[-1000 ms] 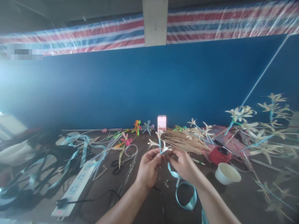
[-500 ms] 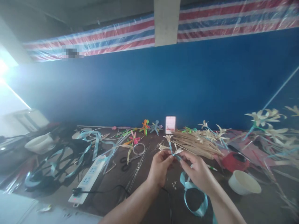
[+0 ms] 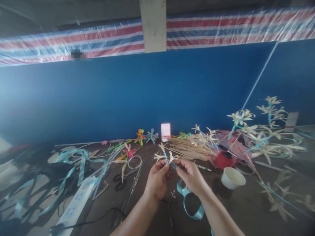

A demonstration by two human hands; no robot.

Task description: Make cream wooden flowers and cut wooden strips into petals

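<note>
Between my two hands is a small artificial flower spray (image 3: 163,149), with pale cream blooms and a stem wrapped in light blue. My left hand (image 3: 157,178) is closed in a pinch around the base of its stem. My right hand (image 3: 191,175) pinches a light blue ribbon (image 3: 173,165) just to the right of the stem. Below that hand, a loose ribbon loop (image 3: 199,213) hangs down or lies on the table; which one I cannot tell. The fingertips partly hide the point where ribbon and stem meet.
Dried strips (image 3: 189,149) lie behind my hands. Rightward are a white bowl (image 3: 233,178), a red tape roll (image 3: 224,159) and finished cream flowers (image 3: 242,118). Leftward are black scissors (image 3: 120,181), colourful pipe-cleaner flowers (image 3: 139,136), tangled blue ribbon (image 3: 82,164) and a power strip (image 3: 78,203).
The view has turned to the right, so the table's things sit further left in the picture. Both hands keep their pinch on the flower spray and ribbon.
</note>
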